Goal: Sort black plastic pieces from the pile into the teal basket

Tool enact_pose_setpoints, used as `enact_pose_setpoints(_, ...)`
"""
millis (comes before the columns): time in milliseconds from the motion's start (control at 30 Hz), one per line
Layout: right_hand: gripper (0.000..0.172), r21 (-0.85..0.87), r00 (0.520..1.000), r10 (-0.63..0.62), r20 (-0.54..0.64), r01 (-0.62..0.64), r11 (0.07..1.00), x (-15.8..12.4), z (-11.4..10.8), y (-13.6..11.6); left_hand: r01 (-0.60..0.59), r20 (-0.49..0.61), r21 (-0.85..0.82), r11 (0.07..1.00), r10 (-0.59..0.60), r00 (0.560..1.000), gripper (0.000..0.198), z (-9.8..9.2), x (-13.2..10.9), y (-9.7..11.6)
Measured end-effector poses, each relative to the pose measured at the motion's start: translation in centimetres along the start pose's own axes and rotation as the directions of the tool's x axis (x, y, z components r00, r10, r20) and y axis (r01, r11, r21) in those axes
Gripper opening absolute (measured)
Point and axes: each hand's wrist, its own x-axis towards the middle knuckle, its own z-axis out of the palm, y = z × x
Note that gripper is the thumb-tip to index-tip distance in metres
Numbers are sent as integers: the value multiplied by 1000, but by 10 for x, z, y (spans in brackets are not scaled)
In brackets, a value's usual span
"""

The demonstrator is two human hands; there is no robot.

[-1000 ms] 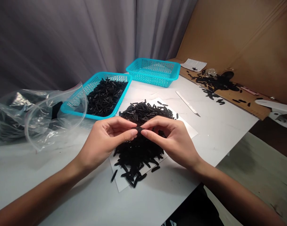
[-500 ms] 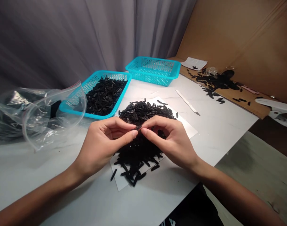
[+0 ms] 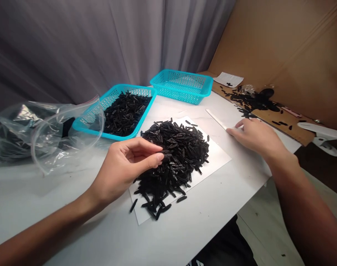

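Note:
My left hand (image 3: 129,164) is closed in a pinch, thumb and forefinger gripping a small black strip (image 3: 166,153). Just beneath and beyond it is a loose pile of similar black strips (image 3: 176,147), heaped on a white sheet (image 3: 216,157). On the right, my right hand (image 3: 253,135) reaches low over the table at the near end of a white-handled craft knife (image 3: 216,119). Its thumb is at the knife and its forefinger stands a little apart; the blade end is hidden by the hand.
One turquoise basket (image 3: 140,122) of black strips stands behind the pile, another turquoise basket (image 3: 182,94) at the back. A clear zip bag (image 3: 46,140) lies left. Black pieces (image 3: 250,101) and a paper (image 3: 228,79) lie on cardboard at right, near a white clamp (image 3: 320,129).
My right hand has left the black strip and moved right to the craft knife. My left hand still holds the strip in about the same place.

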Motion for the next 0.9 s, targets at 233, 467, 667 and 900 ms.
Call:
enact_pose_setpoints(233,33,105,958,-22,287,-9,994,9,-8,16,42,35,-49,998,-40,999,10,-1,-3,0)
enact_pose_setpoints(467,30,458,946,-152,287,4,889,3,-36,5,19,65,2,1000,-19,998,8,-1,-4,-1)
enact_pose_setpoints(667,31,906,954,-301,16,114,408,-34,-38,-47,-37,-20,154,987,41,999,19,-6,12,-16)
enact_pose_setpoints(900,11,930,830,-552,-74,257,263,-71,-15,-115,-36,-19,218,975,41,999,27,-10,21,-24)
